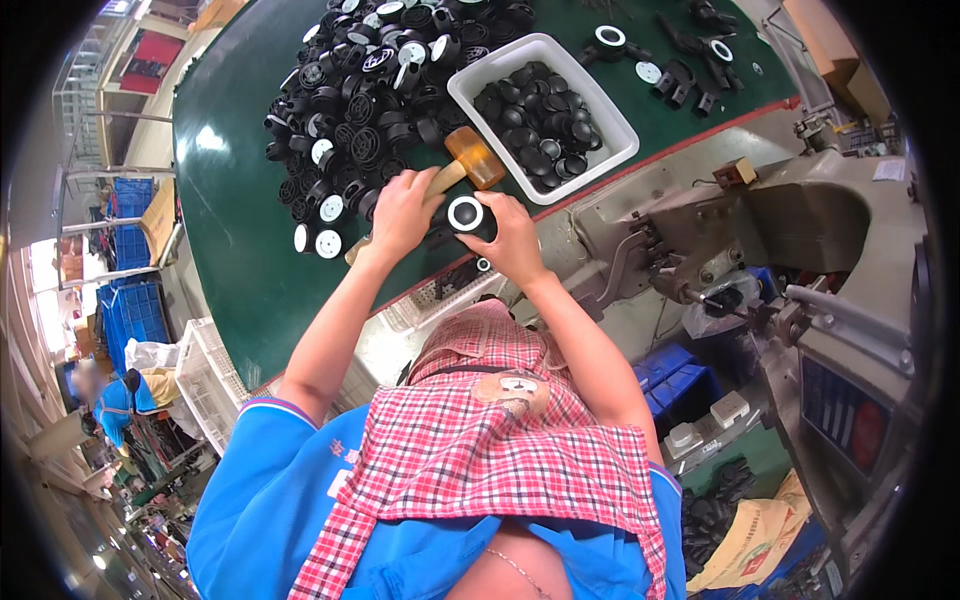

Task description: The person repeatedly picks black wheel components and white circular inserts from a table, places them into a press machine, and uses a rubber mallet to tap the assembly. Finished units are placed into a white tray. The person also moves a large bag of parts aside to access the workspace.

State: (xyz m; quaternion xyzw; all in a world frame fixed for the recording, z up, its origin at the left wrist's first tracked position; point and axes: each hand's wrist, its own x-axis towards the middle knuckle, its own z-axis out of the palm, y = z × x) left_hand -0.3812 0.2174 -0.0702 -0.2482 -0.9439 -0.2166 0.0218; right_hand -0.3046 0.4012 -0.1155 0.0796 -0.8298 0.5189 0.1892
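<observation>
My left hand point(403, 213) is closed round the wooden handle of a mallet point(474, 158) with an amber head. The mallet head points away to the right, close to the white bin. Beside it, my right hand point(513, 238) grips a round black caster wheel point(468, 215) with a white ring on its face. Both hands are close together over the near edge of the green tabletop point(255, 250). My fingers hide part of the wheel's underside.
A large heap of black wheel parts point(365, 140), some with white discs, covers the table's middle. Next to it stands a white bin point(622, 150) of black caps. Loose black brackets point(680, 82) lie at the far right. A metal machine point(760, 220) stands to my right.
</observation>
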